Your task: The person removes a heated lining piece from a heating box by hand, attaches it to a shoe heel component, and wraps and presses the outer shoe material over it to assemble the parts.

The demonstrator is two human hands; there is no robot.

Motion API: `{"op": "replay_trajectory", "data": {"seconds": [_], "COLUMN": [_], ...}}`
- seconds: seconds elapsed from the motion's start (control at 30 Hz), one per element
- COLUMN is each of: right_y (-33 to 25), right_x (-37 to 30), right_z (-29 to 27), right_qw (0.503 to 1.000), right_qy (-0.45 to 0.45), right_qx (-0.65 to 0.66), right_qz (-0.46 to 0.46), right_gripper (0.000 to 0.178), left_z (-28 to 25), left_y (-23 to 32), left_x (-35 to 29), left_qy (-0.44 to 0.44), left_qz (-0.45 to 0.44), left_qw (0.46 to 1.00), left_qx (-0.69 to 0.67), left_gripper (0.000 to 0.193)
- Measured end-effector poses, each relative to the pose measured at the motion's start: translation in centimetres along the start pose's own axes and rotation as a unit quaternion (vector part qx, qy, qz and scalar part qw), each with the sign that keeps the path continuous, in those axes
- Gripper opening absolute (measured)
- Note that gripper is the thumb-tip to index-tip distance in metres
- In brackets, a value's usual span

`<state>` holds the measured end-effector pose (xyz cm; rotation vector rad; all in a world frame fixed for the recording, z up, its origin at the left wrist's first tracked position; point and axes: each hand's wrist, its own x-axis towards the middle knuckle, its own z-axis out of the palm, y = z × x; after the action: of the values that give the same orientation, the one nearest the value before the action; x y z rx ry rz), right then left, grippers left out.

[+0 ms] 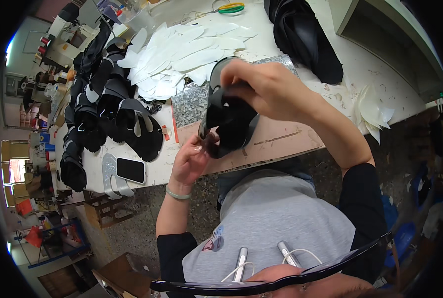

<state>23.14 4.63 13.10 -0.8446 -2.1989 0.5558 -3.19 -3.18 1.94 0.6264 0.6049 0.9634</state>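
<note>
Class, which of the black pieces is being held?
The central black piece, between left hand and right hand; the others lie on the table: a cluster at left, a bundle at upper right.

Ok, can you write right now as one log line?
left hand: holding black piece | right hand: holding black piece | table: white pieces, phone
</note>
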Motion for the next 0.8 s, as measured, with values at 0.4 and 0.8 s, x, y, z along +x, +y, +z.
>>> {"op": "replay_trajectory", "data": {"seconds": [0.4, 0.8], "right_y": [1.0, 5.4], "right_x": [-6.8, -7.0], "right_z": [6.9, 7.5], "right_qw": [0.99, 0.972], "right_qy": [0.056, 0.06], "right_qx": [0.127, 0.227], "right_qz": [-0.023, -0.012], "right_gripper": [0.042, 0.044], "left_z": [1.7, 1.9], "left_y": [3.2, 6.9], "left_x": [4.7, 15.0], "left_qy": [0.171, -0.088], "left_qz": [0.145, 0.085], "left_qw": [0.855, 0.748], "left_qx": [0.468, 0.652], "left_gripper": [0.047, 0.029]}}
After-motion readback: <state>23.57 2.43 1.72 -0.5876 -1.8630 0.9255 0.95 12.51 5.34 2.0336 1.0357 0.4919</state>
